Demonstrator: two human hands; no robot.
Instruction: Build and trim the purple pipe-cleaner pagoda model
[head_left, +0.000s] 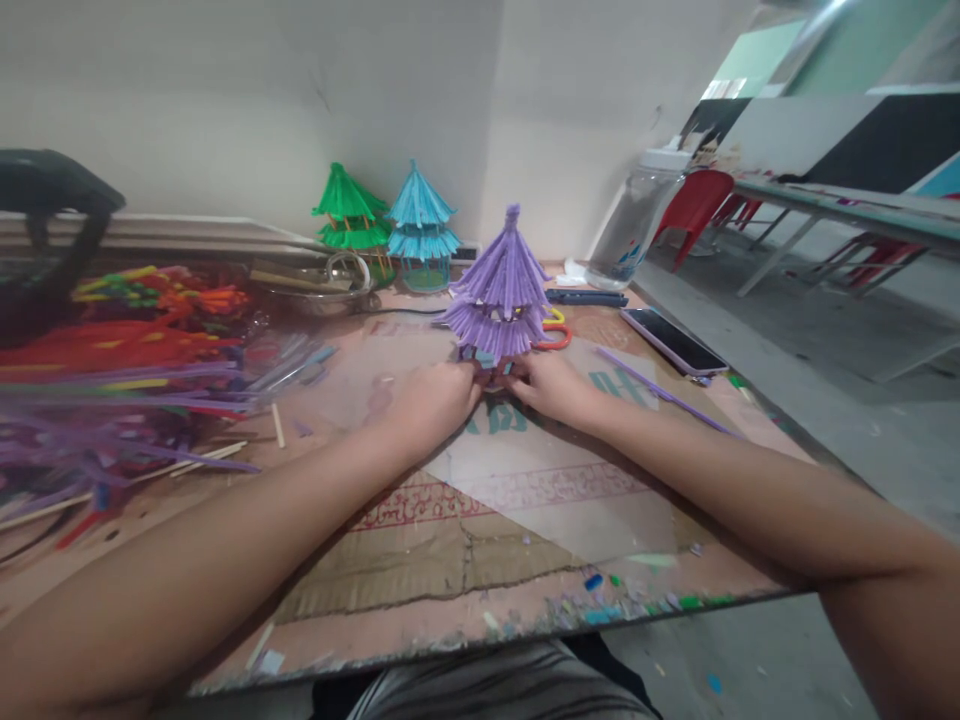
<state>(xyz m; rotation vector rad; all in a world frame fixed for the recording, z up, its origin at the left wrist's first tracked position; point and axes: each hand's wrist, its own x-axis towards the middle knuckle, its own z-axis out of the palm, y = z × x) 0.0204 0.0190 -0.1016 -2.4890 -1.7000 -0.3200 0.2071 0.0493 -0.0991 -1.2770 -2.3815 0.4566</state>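
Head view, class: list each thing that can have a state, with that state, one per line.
Purple model: upright
Left hand: curled at its base
Right hand: curled at its base
Green model: upright
Blue model: upright
Bottle: lid on
Phone: face up, screen dark
Scissors: mostly hidden, open or shut unclear

In mid-frame, our left hand (pixel 442 392) and right hand (pixel 553 388) hold a purple pagoda model (pixel 504 275) by its base; we see a green model (pixel 346 200) and a blue model (pixel 420 205) upper left of centre.

Pinkish table (pixel 420 632) with cardboard (pixel 360 580), phone (pixel 675 341)
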